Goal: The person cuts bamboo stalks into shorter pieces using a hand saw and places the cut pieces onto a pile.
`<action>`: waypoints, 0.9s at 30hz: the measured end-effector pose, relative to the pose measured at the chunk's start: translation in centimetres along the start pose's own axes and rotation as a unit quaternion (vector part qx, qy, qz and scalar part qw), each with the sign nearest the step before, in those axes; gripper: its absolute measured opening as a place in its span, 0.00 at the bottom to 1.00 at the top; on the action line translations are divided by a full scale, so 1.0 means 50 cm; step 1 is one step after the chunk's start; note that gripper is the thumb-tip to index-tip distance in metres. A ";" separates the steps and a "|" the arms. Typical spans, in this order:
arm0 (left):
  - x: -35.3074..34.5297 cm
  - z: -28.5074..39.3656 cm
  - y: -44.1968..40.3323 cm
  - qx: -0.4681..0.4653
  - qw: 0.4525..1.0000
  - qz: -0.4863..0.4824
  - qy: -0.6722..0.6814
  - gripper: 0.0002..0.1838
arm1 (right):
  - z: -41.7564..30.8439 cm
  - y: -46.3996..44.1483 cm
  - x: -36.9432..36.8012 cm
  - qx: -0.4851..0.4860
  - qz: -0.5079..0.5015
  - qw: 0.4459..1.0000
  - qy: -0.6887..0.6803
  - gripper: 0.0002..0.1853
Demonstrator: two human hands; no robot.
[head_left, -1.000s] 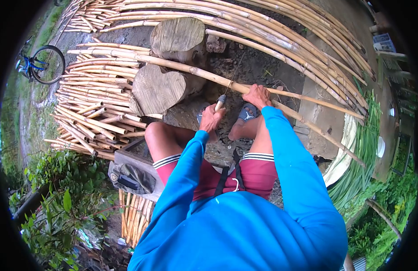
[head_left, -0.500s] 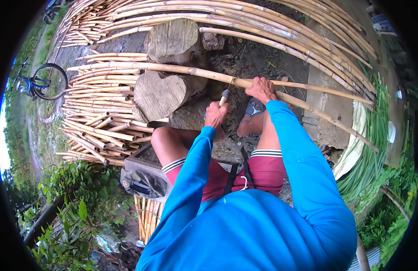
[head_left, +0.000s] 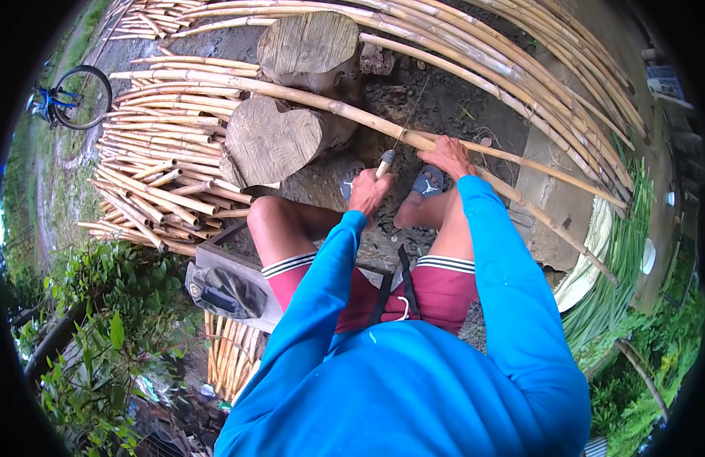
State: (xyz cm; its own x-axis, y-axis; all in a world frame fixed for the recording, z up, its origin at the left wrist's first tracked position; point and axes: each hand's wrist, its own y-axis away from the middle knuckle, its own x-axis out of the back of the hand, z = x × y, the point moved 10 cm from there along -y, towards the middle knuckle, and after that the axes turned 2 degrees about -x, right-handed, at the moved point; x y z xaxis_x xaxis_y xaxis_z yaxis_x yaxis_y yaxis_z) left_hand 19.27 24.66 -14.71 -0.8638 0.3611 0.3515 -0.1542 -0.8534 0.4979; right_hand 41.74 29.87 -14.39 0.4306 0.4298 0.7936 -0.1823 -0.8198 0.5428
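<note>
My left hand (head_left: pixel 368 192) is wrapped round the pale handle of a thin-bladed tool (head_left: pixel 385 164), whose blade points up and away and meets a long bamboo pole (head_left: pixel 307 98). My right hand (head_left: pixel 448 157) grips that pole just right of the blade. The pole runs across the heart-shaped stump (head_left: pixel 272 141) on the left and down to the right. A thinner pole (head_left: pixel 528 163) lies beside it, passing near my right hand. Both feet, in sandals, are below the pole.
A second stump (head_left: pixel 307 42) stands behind the first. Cut bamboo pieces (head_left: pixel 158 194) are piled at the left, and long poles (head_left: pixel 474 57) lie across the back. Green leaf strips (head_left: pixel 612 282) are at the right. A bicycle (head_left: pixel 82 97) is at the far left, and a cap (head_left: pixel 227 291) lies beside my seat.
The camera view has shifted slightly. My left hand and the tool have moved a little along the blade's line, while my right hand keeps its grip on the pole.
</note>
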 end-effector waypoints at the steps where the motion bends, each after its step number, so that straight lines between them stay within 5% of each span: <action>1: -0.001 -0.001 0.001 0.006 1.000 0.001 -0.006 0.23 | -0.002 0.001 -0.002 0.003 -0.012 1.000 -0.003 0.30; 9: -0.009 -0.023 0.002 0.026 0.999 0.003 0.030 0.24 | -0.016 -0.032 -0.014 0.029 -0.038 0.999 0.024 0.32; 12: -0.009 -0.029 0.004 0.027 0.999 -0.011 0.020 0.24 | -0.006 -0.027 -0.044 -0.007 -0.148 0.989 -0.021 0.32; 14: -0.011 -0.030 0.001 0.028 0.999 -0.012 0.018 0.25 | -0.014 -0.035 -0.029 0.032 -0.078 0.996 -0.002 0.31; 26: -0.018 -0.056 0.005 0.010 0.997 0.004 -0.072 0.27 | -0.028 -0.008 0.005 0.008 -0.035 0.999 0.016 0.27; 27: -0.005 -0.062 0.037 0.090 0.995 -0.002 -0.034 0.26 | -0.024 -0.013 0.000 0.004 -0.030 0.999 0.017 0.26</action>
State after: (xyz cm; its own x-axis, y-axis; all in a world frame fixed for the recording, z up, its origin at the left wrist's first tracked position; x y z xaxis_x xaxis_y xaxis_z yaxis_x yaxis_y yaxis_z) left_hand 17.70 21.80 -16.34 -0.8274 0.3948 0.3994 -0.0642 -0.7731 0.6311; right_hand 40.82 30.86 -14.42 0.4098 0.4913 0.7686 -0.1490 -0.7952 0.5878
